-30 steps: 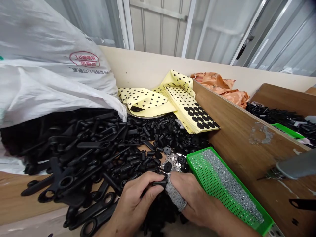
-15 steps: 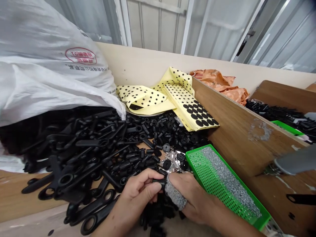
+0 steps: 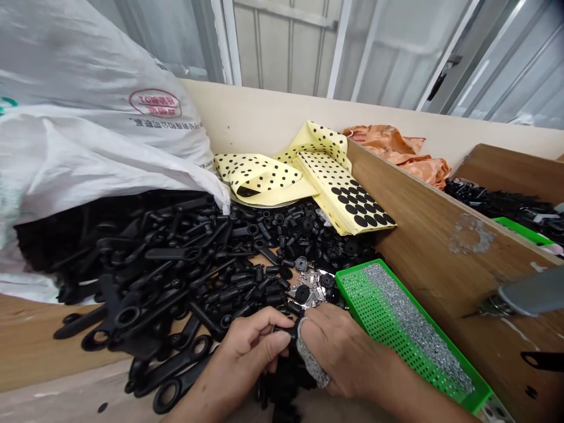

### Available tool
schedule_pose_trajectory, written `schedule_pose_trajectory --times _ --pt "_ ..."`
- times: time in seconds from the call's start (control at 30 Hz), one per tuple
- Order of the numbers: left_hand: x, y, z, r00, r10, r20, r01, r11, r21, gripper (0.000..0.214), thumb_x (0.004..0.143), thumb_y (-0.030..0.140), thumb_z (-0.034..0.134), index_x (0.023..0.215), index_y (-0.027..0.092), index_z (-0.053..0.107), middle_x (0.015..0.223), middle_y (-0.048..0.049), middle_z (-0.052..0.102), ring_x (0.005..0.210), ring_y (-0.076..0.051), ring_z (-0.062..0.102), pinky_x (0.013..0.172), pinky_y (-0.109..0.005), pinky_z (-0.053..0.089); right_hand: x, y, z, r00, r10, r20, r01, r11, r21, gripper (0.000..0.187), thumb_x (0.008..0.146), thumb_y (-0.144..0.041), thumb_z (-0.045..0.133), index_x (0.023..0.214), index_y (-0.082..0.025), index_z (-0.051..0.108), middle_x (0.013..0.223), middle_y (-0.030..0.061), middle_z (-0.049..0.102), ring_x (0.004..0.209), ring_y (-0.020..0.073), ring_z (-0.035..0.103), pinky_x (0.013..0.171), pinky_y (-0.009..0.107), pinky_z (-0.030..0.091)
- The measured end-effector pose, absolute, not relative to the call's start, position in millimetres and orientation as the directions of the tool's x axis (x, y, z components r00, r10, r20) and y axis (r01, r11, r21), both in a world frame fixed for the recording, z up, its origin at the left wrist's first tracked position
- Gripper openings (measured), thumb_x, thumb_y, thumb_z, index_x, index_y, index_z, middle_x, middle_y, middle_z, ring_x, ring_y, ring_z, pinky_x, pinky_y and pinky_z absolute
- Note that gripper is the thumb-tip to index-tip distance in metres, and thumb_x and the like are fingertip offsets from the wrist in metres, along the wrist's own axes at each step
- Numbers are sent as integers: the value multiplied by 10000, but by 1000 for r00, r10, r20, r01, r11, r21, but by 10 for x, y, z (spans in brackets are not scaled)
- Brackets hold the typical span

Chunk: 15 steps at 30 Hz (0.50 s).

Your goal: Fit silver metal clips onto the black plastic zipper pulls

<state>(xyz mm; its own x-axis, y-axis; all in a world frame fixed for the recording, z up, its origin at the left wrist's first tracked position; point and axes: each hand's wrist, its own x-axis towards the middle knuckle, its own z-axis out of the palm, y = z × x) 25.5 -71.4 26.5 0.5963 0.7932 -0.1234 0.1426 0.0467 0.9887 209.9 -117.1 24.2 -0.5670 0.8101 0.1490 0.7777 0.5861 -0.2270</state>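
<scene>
Near the bottom centre, my left hand (image 3: 251, 343) pinches a small black plastic part (image 3: 288, 337) between thumb and fingers. Pressed close against the part's right end is my right hand (image 3: 348, 349), its fingers curled closed; what they grip is hidden. A grey, fuzzy wrap (image 3: 314, 359) goes round a finger of that hand. Just beyond the hands lie small silver metal pieces (image 3: 314, 289) with black discs (image 3: 301, 294) among them. To their left spreads a heap of black plastic handles with ring ends (image 3: 167, 396) and short black cylinders (image 3: 235, 288).
A green perforated tray (image 3: 359, 311) of tiny silver pieces stands right of my hands. Behind are yellow sheets with black round stickers (image 3: 363, 202). A white sack (image 3: 101, 135) fills the left; a wooden divider (image 3: 423, 235) and grey bottle-like tool (image 3: 533, 294) are on the right.
The view has shifted slightly, so the scene sits further right. My right hand has turned a little, its grey wrap tilting; both hands stay together at the black part.
</scene>
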Motion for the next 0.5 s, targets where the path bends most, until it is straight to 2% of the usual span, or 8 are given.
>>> schedule_pose_trajectory --times 0.13,0.23,0.33,0.43,0.5 --pt "256 -729 215 587 806 -79 131 1 991 158 779 317 557 831 184 626 557 26 559 488 -112 495 462 -185 378 2074 -1199 262 -483 869 106 750 473 -463 96 711 -172 454 710 -198 361 701 18 498 627 152 458 563 257 327" --pt "236 -740 219 558 830 25 188 -155 970 136 793 295 553 837 205 645 530 33 541 494 -121 497 473 -188 374 2038 -1226 269 -413 906 93 682 375 -628 114 774 -172 410 697 -205 333 670 -16 471 598 123 433 541 233 298" --pt "203 -744 254 562 819 113 238 -291 927 113 790 252 564 830 232 667 620 13 623 564 -145 556 540 -198 399 2005 -1238 258 -383 919 92 549 306 -778 152 834 -189 346 683 -200 340 673 -24 467 635 116 435 588 227 318" --pt "171 -737 267 592 793 143 229 -336 914 122 786 237 565 837 253 674 718 3 677 649 -171 599 608 -205 417 1991 -1236 249 -373 928 17 456 198 -868 238 868 -241 303 635 -197 314 616 -30 419 619 112 414 578 219 315" --pt "159 -728 248 594 794 133 224 -322 920 114 780 256 570 826 250 674 704 2 671 619 -165 586 575 -204 412 1998 -1228 253 -383 924 7 463 198 -864 244 863 -254 299 625 -198 288 596 -34 388 584 106 391 548 219 295"
